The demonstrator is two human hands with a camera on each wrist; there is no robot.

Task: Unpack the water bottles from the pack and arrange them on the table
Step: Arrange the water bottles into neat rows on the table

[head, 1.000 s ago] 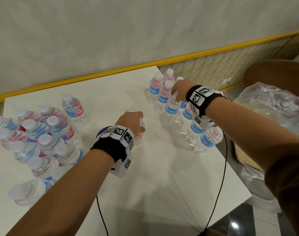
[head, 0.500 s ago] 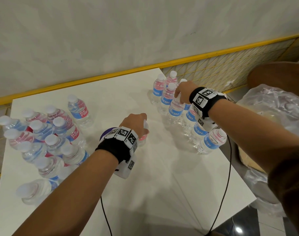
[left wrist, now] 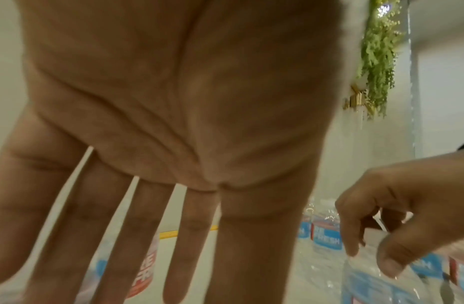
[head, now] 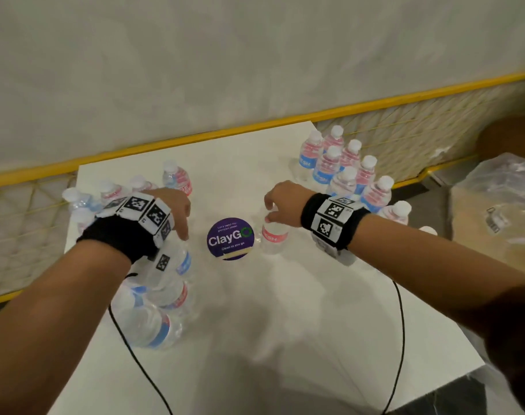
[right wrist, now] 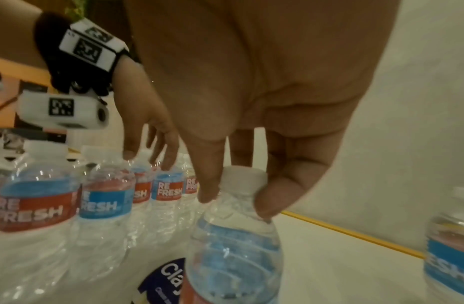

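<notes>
Table (head: 285,310): white top; round purple sticker (head: 230,238) near its middle, taken here as the reference mark.

Bottle (head: 272,236): small, clear, white cap, red and blue label; upright on the table just right of the sticker, touching nothing else but the hand.

Right hand (head: 282,202): above that bottle; thumb and fingertips (right wrist: 271,197) curled down and pinching the neck just under the cap, as the right wrist view shows plainly.

Left hand (head: 173,206): left of the sticker, over the left cluster (head: 162,283); fingers (left wrist: 186,236) straight and spread, pointing down, holding nothing; fingertips close to the bottle tops, contact cannot be told.

Left cluster: a dozen or so bottles packed close together, left of the sticker, running from the table's far edge toward the near side; partly hidden by the left forearm.

Right cluster (head: 348,172): nine or so upright bottles, beyond and right of the sticker, along the table's right edge.

Wrap (head: 500,187): crumpled clear plastic, off the table, far right of the sticker.
</notes>
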